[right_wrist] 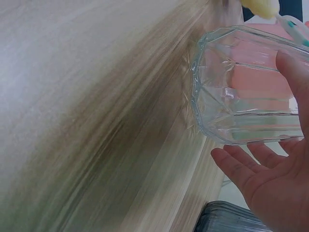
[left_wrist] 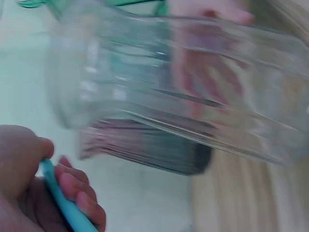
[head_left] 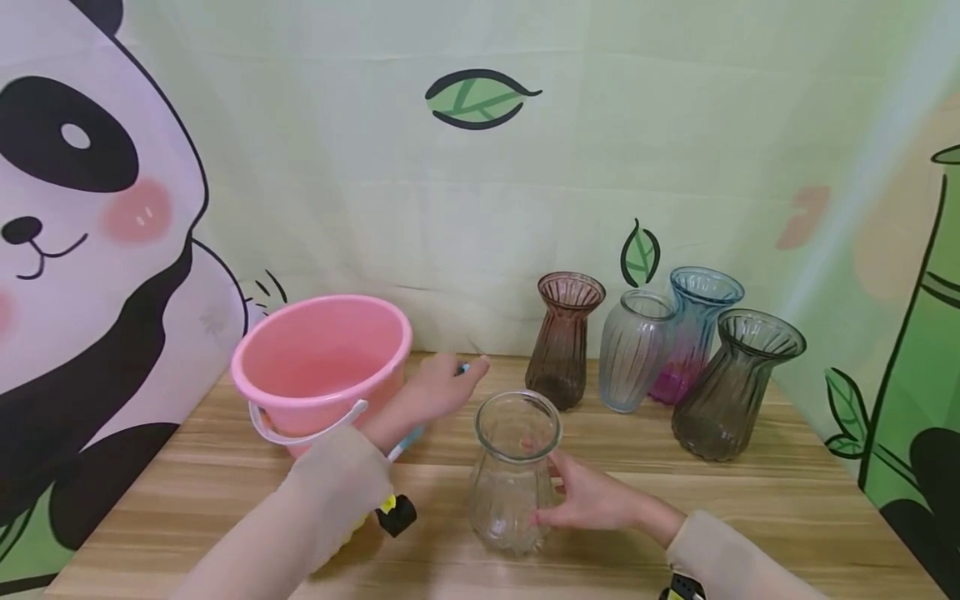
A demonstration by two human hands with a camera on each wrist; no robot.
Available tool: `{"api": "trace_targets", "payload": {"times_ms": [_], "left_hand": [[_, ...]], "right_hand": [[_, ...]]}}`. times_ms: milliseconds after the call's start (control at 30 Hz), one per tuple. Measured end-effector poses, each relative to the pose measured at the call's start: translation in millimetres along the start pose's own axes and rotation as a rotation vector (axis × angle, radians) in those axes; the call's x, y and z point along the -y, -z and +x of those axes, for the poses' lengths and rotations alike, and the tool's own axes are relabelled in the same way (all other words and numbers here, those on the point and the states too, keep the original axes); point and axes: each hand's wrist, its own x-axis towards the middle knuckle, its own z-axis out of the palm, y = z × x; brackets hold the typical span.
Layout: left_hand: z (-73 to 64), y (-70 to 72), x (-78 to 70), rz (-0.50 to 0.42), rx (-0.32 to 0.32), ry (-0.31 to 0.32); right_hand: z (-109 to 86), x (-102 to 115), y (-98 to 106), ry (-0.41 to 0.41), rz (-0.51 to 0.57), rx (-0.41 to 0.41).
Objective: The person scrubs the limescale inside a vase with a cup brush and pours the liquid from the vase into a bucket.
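My left hand [head_left: 442,390] grips the teal handle [left_wrist: 65,203] of a sponge brush, thumb laid along it. Its yellow sponge head [right_wrist: 263,7] points down toward me, mostly behind the left sleeve in the head view. Right of that hand stands a clear glass vase [head_left: 513,500], upright with its flared mouth up. My right hand [head_left: 596,493] holds this vase from the right, thumb on the near side and fingers round the far side. Through the glass, some of those fingers show in the left wrist view.
A pink bucket [head_left: 322,404] with a white handle stands at the left, close behind my left forearm. At the back right are a brownish-pink vase [head_left: 561,350], a pale clear vase [head_left: 630,358], a blue-and-pink vase [head_left: 701,304] and a grey vase [head_left: 720,404]. A printed curtain [head_left: 360,167] hangs behind.
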Motion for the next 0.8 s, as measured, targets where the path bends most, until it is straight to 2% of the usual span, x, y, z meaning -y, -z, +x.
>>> {"api": "trace_targets", "payload": {"times_ms": [100,200,400,567,667,800], "left_hand": [[-5.0,18.8,-14.1,-0.172,-0.045,-0.011],[-9.7,36.0,-23.7,-0.414,-0.114,-0.059],[-16.4,61.5,-24.8,-0.845,-0.312,-0.210],[-22.9,77.5,-18.4,-1.146,-0.499,-0.398],[-29.4,91.1,-17.7,-1.291,-0.551,-0.517],[-40.8,113.3,-20.9,-1.538,-0.528,-0.653]], "right_hand": [[-0.2,1,0,0.015,0.013,-0.005],[-0.3,2,-1,0.020,0.039,-0.006],[-0.3,0,-2,0.001,0.045,-0.009],[-0.2,-1,-2,0.004,0.033,-0.017],[0.0,-1,-3,0.003,0.030,-0.022],[-0.6,0,-2,0.002,0.021,-0.025]]}}
